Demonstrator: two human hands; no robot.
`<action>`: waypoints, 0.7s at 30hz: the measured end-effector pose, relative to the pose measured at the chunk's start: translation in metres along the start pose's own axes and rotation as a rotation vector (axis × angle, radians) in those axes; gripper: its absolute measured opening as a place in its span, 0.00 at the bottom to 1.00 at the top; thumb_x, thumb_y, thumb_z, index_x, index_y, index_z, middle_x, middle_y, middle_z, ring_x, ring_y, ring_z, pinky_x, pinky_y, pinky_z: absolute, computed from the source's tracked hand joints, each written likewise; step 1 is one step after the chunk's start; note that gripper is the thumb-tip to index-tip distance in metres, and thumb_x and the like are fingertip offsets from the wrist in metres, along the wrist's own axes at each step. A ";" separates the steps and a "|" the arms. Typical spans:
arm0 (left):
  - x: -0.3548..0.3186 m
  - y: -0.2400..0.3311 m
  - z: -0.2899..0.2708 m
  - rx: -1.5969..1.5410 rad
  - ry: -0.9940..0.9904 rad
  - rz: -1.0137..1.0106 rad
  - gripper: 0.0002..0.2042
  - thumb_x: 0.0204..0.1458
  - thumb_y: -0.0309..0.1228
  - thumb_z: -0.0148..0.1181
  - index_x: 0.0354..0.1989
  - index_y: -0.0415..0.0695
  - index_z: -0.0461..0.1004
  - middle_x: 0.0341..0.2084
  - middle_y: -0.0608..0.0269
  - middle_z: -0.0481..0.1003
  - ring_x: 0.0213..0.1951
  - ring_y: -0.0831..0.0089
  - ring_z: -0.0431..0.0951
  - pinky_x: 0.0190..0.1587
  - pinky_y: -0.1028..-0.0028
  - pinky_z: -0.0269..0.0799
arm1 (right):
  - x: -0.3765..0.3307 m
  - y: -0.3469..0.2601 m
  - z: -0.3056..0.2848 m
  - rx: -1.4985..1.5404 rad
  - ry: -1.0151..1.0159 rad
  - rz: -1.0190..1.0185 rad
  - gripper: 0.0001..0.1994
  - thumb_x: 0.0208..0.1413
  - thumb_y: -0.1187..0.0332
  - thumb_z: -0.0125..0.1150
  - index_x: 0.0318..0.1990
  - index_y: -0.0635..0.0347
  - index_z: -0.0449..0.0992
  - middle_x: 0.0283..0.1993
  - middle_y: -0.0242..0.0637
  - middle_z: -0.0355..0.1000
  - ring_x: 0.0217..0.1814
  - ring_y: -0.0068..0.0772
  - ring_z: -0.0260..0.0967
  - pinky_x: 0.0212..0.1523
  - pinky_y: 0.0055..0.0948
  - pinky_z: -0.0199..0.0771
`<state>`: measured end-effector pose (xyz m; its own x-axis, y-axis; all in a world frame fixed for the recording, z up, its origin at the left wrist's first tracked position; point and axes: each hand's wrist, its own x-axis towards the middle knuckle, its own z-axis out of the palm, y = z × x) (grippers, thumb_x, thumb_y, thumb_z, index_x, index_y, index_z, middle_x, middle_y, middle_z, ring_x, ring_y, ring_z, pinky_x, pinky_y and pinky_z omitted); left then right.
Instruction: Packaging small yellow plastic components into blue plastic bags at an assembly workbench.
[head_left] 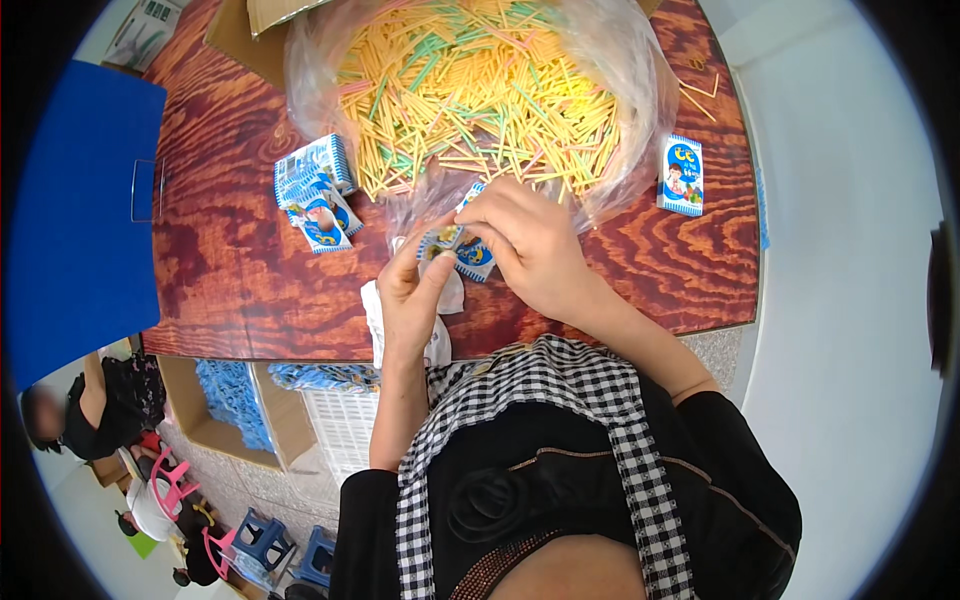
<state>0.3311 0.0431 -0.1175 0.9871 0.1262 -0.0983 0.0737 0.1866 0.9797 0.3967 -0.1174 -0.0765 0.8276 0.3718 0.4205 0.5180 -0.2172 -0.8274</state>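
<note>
Over the near side of the table, both my hands are closed on a small blue-and-white packet (472,257). My left hand (408,295) pinches its left end between thumb and fingers. From above, my right hand (535,245) grips its upper side with bent fingers. Something yellowish shows at the packet's left end, too small to make out. Just beyond my hands, a clear plastic bag (655,95) lies spread wide, heaped with thin yellow, green and pink sticks (480,100). Below my left hand is a white cloth (440,348) at the table edge.
Several similar packets (312,185) lie left of the bag, and a single packet (684,175) lies right of it. Loose sticks (698,102) rest at far right. A blue panel (80,220) borders the wooden table (230,290). Below stand cartons (285,420); other people sit at lower left.
</note>
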 end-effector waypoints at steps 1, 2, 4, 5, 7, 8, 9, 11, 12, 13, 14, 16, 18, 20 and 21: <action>0.000 -0.002 -0.001 0.000 0.000 -0.001 0.14 0.54 0.22 0.56 0.49 0.37 0.75 0.48 0.57 0.75 0.52 0.72 0.70 0.55 0.73 0.64 | 0.000 -0.001 0.001 0.000 0.000 0.001 0.05 0.48 0.81 0.58 0.34 0.65 0.74 0.31 0.42 0.68 0.33 0.41 0.69 0.33 0.31 0.69; 0.001 -0.005 -0.003 0.051 0.024 0.040 0.14 0.55 0.23 0.55 0.50 0.37 0.75 0.49 0.56 0.74 0.53 0.71 0.70 0.56 0.72 0.63 | 0.000 -0.002 0.001 0.005 0.018 -0.033 0.06 0.48 0.81 0.58 0.34 0.65 0.74 0.32 0.42 0.69 0.33 0.41 0.69 0.33 0.32 0.69; 0.001 -0.005 -0.005 0.103 0.052 0.080 0.13 0.56 0.23 0.54 0.50 0.37 0.75 0.51 0.55 0.74 0.54 0.70 0.70 0.57 0.72 0.63 | -0.002 -0.004 0.003 0.013 0.032 -0.067 0.06 0.47 0.82 0.59 0.34 0.65 0.74 0.32 0.42 0.69 0.33 0.42 0.70 0.32 0.32 0.69; 0.002 0.003 -0.003 0.054 0.035 0.129 0.13 0.56 0.23 0.53 0.49 0.37 0.75 0.50 0.55 0.74 0.53 0.69 0.71 0.58 0.71 0.61 | -0.003 -0.005 0.003 -0.028 0.044 -0.121 0.07 0.46 0.82 0.59 0.34 0.66 0.74 0.32 0.42 0.69 0.33 0.42 0.70 0.32 0.32 0.69; 0.002 0.010 -0.001 0.009 0.024 0.177 0.13 0.57 0.23 0.52 0.48 0.37 0.76 0.49 0.55 0.75 0.53 0.68 0.71 0.59 0.70 0.60 | -0.005 -0.002 0.007 -0.061 0.053 -0.176 0.07 0.45 0.82 0.59 0.34 0.66 0.74 0.32 0.42 0.70 0.33 0.42 0.70 0.33 0.33 0.69; 0.003 0.012 0.000 0.060 0.060 0.244 0.11 0.57 0.23 0.52 0.45 0.37 0.76 0.45 0.56 0.76 0.51 0.68 0.72 0.59 0.69 0.61 | -0.006 0.002 0.014 -0.084 0.033 -0.219 0.09 0.43 0.80 0.58 0.35 0.64 0.74 0.32 0.42 0.69 0.34 0.43 0.69 0.33 0.34 0.69; 0.003 0.013 0.000 0.112 0.095 0.310 0.09 0.57 0.23 0.52 0.42 0.36 0.77 0.42 0.56 0.77 0.48 0.68 0.73 0.58 0.69 0.61 | -0.007 0.005 0.019 -0.107 0.014 -0.262 0.10 0.41 0.78 0.57 0.35 0.63 0.74 0.32 0.41 0.69 0.35 0.43 0.69 0.34 0.36 0.69; 0.001 0.005 -0.013 0.141 0.124 0.336 0.07 0.58 0.23 0.51 0.40 0.37 0.75 0.39 0.58 0.76 0.44 0.71 0.73 0.54 0.70 0.65 | -0.008 0.003 0.020 -0.060 -0.037 -0.197 0.10 0.44 0.77 0.57 0.37 0.64 0.73 0.32 0.42 0.69 0.36 0.45 0.69 0.35 0.36 0.69; 0.001 0.002 -0.020 0.163 0.146 0.361 0.06 0.58 0.24 0.50 0.38 0.37 0.74 0.36 0.60 0.76 0.41 0.74 0.73 0.50 0.72 0.68 | -0.007 -0.002 0.023 -0.026 0.000 -0.164 0.09 0.45 0.77 0.57 0.37 0.63 0.73 0.32 0.42 0.69 0.36 0.45 0.69 0.35 0.37 0.69; 0.001 0.002 -0.030 0.166 0.148 0.360 0.06 0.58 0.24 0.50 0.38 0.37 0.74 0.36 0.60 0.76 0.41 0.74 0.73 0.50 0.72 0.68 | -0.006 -0.004 0.025 0.006 0.038 -0.131 0.07 0.47 0.76 0.57 0.36 0.63 0.73 0.32 0.42 0.69 0.36 0.45 0.69 0.36 0.37 0.69; 0.003 0.006 -0.036 0.052 0.293 0.251 0.05 0.59 0.24 0.49 0.38 0.38 0.72 0.34 0.62 0.74 0.38 0.77 0.72 0.45 0.74 0.68 | -0.008 -0.002 0.026 0.006 0.039 -0.125 0.07 0.47 0.76 0.57 0.36 0.63 0.73 0.32 0.42 0.69 0.36 0.45 0.69 0.36 0.37 0.69; 0.011 0.009 -0.052 -0.059 0.430 0.141 0.05 0.60 0.25 0.49 0.37 0.38 0.70 0.32 0.63 0.73 0.36 0.81 0.70 0.41 0.77 0.69 | -0.010 0.005 0.028 0.014 -0.060 -0.068 0.05 0.49 0.75 0.56 0.35 0.63 0.72 0.32 0.42 0.69 0.35 0.45 0.69 0.35 0.37 0.69; 0.024 -0.001 -0.073 0.079 0.620 0.208 0.06 0.62 0.27 0.47 0.39 0.38 0.69 0.31 0.65 0.71 0.35 0.82 0.69 0.35 0.79 0.67 | -0.016 0.013 0.030 0.005 -0.098 -0.073 0.05 0.51 0.76 0.57 0.35 0.63 0.73 0.31 0.42 0.69 0.34 0.45 0.69 0.34 0.37 0.68; 0.042 -0.016 -0.083 0.200 0.681 0.268 0.06 0.62 0.27 0.47 0.39 0.38 0.68 0.32 0.65 0.70 0.34 0.81 0.69 0.35 0.79 0.67 | -0.021 0.018 0.031 -0.011 -0.134 -0.074 0.04 0.52 0.76 0.58 0.36 0.63 0.74 0.30 0.41 0.69 0.33 0.44 0.69 0.33 0.36 0.67; 0.052 -0.027 -0.090 0.320 0.734 0.328 0.06 0.62 0.28 0.47 0.38 0.37 0.68 0.32 0.65 0.68 0.33 0.80 0.68 0.34 0.79 0.66 | -0.023 0.019 0.031 -0.003 -0.167 -0.039 0.04 0.52 0.75 0.57 0.36 0.63 0.74 0.30 0.41 0.70 0.33 0.44 0.69 0.33 0.36 0.67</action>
<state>0.3678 0.1323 -0.1650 0.6320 0.7438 0.2177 -0.0529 -0.2388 0.9696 0.3806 -0.1025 -0.1131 0.7597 0.5247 0.3840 0.5495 -0.2022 -0.8107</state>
